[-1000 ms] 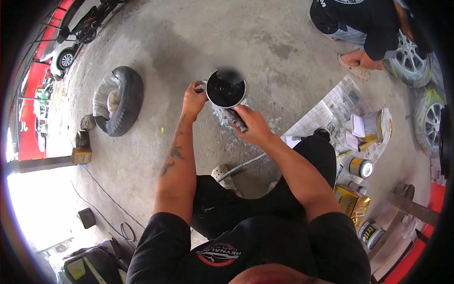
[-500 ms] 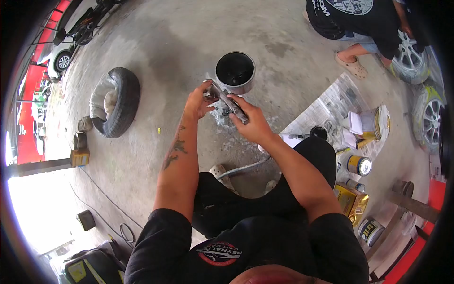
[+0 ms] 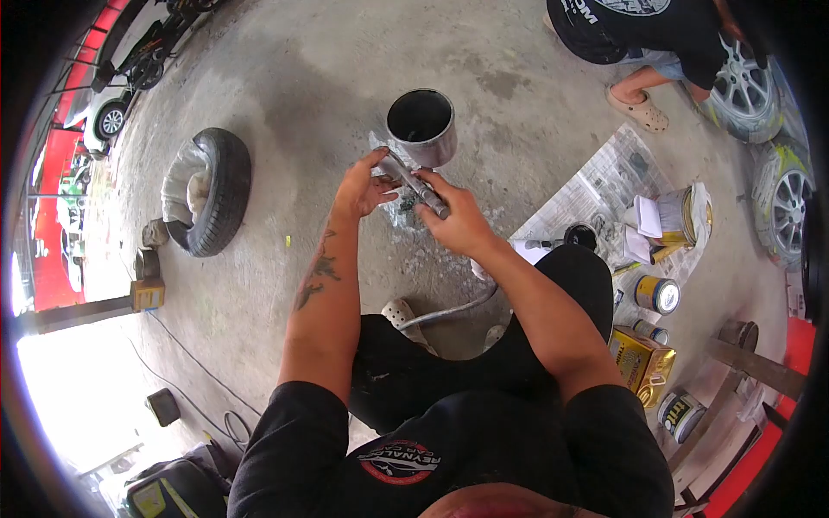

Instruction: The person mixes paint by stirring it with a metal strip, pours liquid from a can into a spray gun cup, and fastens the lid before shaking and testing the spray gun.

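Observation:
My right hand (image 3: 460, 222) grips a metal spray gun (image 3: 425, 192), its fingers wrapped round the body. At the other end of the gun, my left hand (image 3: 364, 186) pinches the metal with curled fingers. Just beyond both hands is a round metal cup (image 3: 439, 148) with an open top and a dark inside. Whether this cup is joined to the gun is hidden from me. A grey hose (image 3: 453, 306) runs below my right forearm and past my shoe.
Left stands a tyre (image 3: 230, 194) with wrapping inside. Newspaper (image 3: 596, 186) on the right bears a black cup (image 3: 580, 235) and paint cans (image 3: 658, 295). A gold tin (image 3: 641, 367) is nearer. Another person (image 3: 643, 34) crouches by wheels (image 3: 743, 91) at upper right.
The metal cup has tipped, showing more of its outer side and less of its inside. Both hands stay on the spray gun, nearly in place. The view has shifted slightly.

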The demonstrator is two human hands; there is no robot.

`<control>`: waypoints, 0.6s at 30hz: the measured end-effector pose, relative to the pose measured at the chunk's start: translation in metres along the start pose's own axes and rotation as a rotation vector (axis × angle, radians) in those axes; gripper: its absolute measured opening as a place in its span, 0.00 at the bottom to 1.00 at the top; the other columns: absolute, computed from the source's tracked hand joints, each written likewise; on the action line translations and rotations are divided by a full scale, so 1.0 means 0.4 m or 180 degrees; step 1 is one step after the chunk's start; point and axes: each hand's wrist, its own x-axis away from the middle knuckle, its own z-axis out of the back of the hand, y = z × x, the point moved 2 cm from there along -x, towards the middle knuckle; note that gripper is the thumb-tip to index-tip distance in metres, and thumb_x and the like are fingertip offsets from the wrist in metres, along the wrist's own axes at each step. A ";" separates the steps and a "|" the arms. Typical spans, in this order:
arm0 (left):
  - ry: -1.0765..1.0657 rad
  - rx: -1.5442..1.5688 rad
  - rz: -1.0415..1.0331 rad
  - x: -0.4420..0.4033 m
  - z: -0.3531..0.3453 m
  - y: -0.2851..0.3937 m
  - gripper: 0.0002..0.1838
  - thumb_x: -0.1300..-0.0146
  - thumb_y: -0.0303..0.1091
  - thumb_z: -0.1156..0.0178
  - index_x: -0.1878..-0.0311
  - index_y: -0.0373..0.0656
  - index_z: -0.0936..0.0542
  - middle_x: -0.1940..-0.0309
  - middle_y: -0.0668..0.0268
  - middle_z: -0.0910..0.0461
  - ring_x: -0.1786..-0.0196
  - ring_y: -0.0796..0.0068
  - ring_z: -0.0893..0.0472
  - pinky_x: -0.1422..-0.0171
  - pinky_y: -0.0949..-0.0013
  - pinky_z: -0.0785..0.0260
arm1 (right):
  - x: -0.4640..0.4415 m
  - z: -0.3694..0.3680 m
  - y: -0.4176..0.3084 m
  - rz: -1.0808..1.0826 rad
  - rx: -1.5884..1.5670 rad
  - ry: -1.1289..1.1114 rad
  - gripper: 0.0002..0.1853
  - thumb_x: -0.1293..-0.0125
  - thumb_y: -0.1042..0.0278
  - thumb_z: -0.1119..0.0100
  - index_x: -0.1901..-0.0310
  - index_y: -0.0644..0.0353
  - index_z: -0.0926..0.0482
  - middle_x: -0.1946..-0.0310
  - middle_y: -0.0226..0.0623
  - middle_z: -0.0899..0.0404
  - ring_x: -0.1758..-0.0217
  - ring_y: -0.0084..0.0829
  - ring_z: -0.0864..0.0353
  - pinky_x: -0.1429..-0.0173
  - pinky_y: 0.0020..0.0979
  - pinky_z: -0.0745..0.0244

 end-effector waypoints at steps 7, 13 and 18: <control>0.0060 0.0046 0.0023 0.005 0.014 -0.002 0.35 0.34 0.53 0.36 0.30 0.47 0.33 0.42 0.49 0.28 0.42 0.49 0.22 0.39 0.46 0.29 | -0.019 -0.006 0.009 0.0455 -0.0167 0.0215 0.29 0.37 0.75 0.35 0.33 0.60 0.27 0.48 0.48 0.16 0.47 0.34 0.15 0.39 0.34 0.24; 0.0123 -0.0011 -0.0103 0.045 -0.001 0.011 0.38 0.35 0.54 0.35 0.27 0.45 0.35 0.39 0.48 0.30 0.40 0.47 0.24 0.39 0.44 0.29 | -0.015 0.001 -0.004 0.0204 -0.0198 0.0088 0.29 0.37 0.76 0.35 0.33 0.60 0.27 0.48 0.47 0.16 0.47 0.32 0.15 0.38 0.33 0.24; 0.0150 0.0320 0.0006 0.020 0.022 0.005 0.48 0.36 0.55 0.34 0.22 0.43 0.47 0.40 0.46 0.31 0.40 0.45 0.23 0.39 0.42 0.28 | -0.019 -0.006 0.008 0.0410 -0.0270 0.0156 0.30 0.39 0.75 0.34 0.33 0.58 0.26 0.48 0.50 0.16 0.46 0.36 0.14 0.38 0.35 0.24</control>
